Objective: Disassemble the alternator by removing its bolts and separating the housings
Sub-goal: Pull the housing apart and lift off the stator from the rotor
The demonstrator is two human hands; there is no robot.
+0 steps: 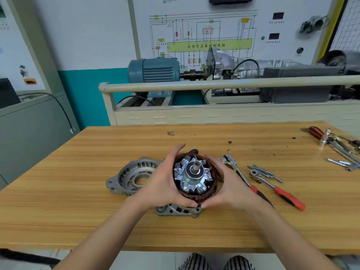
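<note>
Hands cupped the stator: left hand and right hand curled around its copper windings, seemingly above the rear housing; front housing lay just left.

The scene is lit brightly and evenly from above; only soft, short shadows are cast on the light wooden table. Straight lines are bowed by wide-angle distortion towards the edges. The white wiring-diagram wall panel is rendered slightly smeared.

Behind the wood table stands a blue motor, by a white and teal wall.
</note>
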